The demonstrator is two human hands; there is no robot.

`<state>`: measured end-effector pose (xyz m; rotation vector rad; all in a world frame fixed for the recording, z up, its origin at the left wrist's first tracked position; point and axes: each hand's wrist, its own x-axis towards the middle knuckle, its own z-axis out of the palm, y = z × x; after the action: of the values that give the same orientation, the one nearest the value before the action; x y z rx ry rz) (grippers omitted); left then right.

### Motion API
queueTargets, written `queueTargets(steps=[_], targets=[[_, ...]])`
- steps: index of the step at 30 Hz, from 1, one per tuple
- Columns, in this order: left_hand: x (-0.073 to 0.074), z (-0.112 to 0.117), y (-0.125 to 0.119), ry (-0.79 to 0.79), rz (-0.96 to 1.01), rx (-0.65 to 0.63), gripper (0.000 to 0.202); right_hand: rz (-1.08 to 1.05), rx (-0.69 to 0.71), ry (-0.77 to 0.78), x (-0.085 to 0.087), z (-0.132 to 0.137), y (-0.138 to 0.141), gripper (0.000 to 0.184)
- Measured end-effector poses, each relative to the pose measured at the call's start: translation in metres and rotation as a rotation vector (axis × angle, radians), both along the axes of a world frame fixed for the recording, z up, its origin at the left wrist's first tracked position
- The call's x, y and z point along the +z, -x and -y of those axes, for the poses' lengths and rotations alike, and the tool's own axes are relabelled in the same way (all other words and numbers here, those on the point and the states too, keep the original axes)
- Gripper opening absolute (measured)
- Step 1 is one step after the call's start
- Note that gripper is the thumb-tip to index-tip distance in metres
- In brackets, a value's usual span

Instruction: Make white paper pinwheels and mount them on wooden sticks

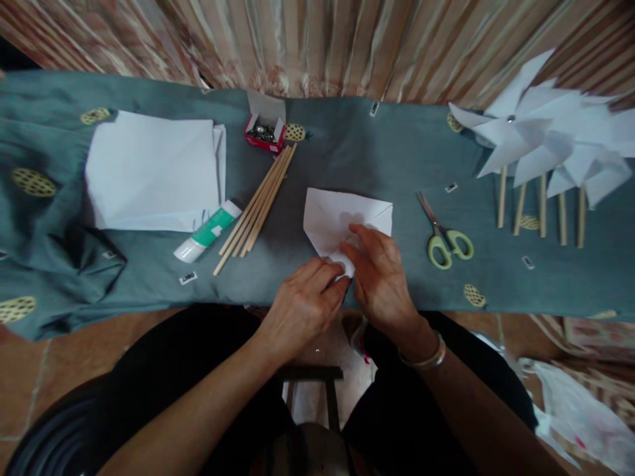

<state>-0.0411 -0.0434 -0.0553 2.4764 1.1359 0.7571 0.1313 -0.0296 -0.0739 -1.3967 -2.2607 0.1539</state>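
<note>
A small sheet of white paper (327, 208) with diagonal crease lines lies near the table's front edge, its near corner lifted between my hands. My left hand (310, 294) pinches that near corner from the left, fingers curled. On the right, my right hand (380, 271) rests over the paper with its fingers bent and slightly apart, the fingertips touching the sheet. A bracelet circles the right wrist. Scissors (441, 241) with light green handles lie to the right of the paper. Several wooden sticks (258, 205) lie in a bundle to its left.
On the left are a stack of white paper (153, 172) and a green and white glue tube (211, 231). An open red box (265, 129) of small metal pieces stands behind the sticks. Several white paper pinwheels (536, 125) on sticks lie at the right. A curtain (307, 46) hangs behind.
</note>
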Motion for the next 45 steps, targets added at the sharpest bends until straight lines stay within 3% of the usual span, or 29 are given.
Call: queueTargets(steps=[4,8,14,18,21,27,36,39,43,45], targets=[[-0.001,0.0,0.0,-0.015,-0.018,-0.014,0.016,0.019,0.039,-0.088,-0.007,0.002,0.0,0.032],[-0.002,0.0,0.0,-0.034,-0.042,-0.015,0.018,-0.017,0.027,-0.047,-0.01,0.003,0.0,0.033],[-0.003,-0.001,-0.001,-0.051,-0.062,0.0,0.017,-0.184,0.024,0.145,0.007,-0.001,-0.009,0.035],[-0.003,-0.002,-0.001,-0.053,-0.05,-0.002,0.017,-0.31,-0.075,0.194,0.018,-0.018,-0.023,0.039],[-0.003,-0.002,0.0,-0.065,-0.05,-0.007,0.017,-0.214,-0.14,0.134,0.018,-0.037,-0.031,0.041],[0.0,-0.005,0.004,-0.087,-0.039,-0.02,0.022,-0.048,-0.093,0.122,0.017,-0.058,-0.042,0.041],[-0.005,-0.028,0.039,-0.152,-0.081,0.144,0.023,-0.111,-0.174,0.135,0.027,-0.023,-0.058,0.03],[-0.001,-0.029,0.039,-0.183,-0.052,0.19,0.027,-0.15,-0.176,0.201,0.03,-0.011,-0.056,0.027],[0.005,-0.015,0.019,-0.217,0.008,0.065,0.019,-0.162,-0.187,0.176,0.029,-0.008,-0.053,0.026],[0.005,-0.008,0.009,-0.171,-0.055,-0.002,0.019,-0.162,-0.187,0.156,0.029,-0.009,-0.052,0.025]])
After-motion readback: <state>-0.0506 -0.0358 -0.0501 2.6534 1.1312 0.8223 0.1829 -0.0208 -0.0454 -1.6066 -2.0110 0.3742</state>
